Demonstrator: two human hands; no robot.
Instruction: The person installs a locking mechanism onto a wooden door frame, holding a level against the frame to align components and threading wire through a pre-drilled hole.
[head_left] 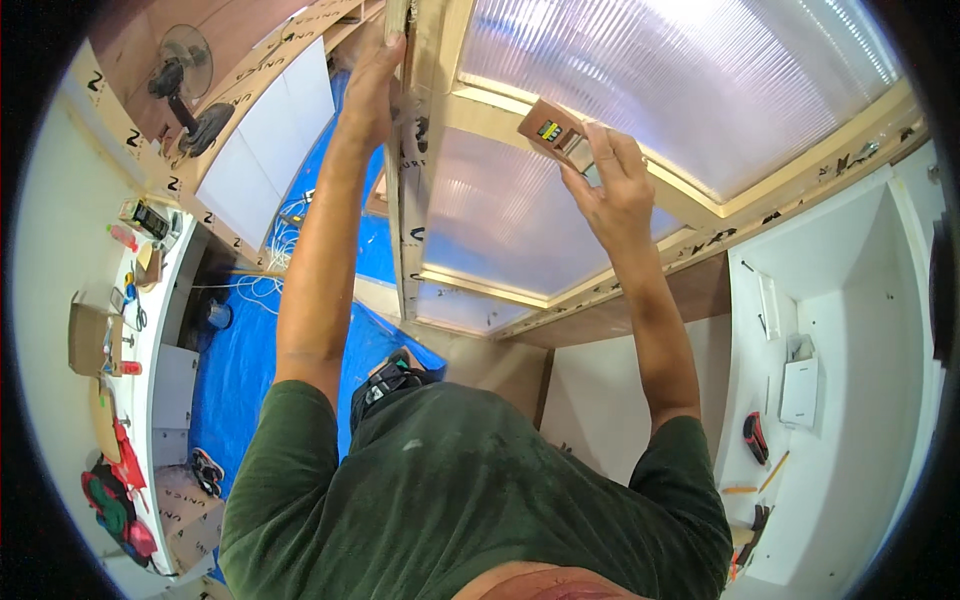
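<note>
In front of me stands a pale wooden door (560,295) with ribbed translucent panels (680,90). My left hand (372,85) is raised to the door's left edge and grips it; its fingers are partly hidden behind the edge. Between the thumb and fingers of my right hand (615,185) is a small brown packet (548,128) with a black and yellow label and a paler, shiny part. It is tilted, close in front of the door's middle crossbar; I cannot tell whether the two touch.
At left, a white counter (175,300) bears scissors (141,318), an open cardboard box (92,335) and cloths. A black fan (185,110) stands beyond. Blue sheeting (240,350) and white cable cover the floor. A white shelf (860,400) at right holds a utility knife (755,438) and pencils.
</note>
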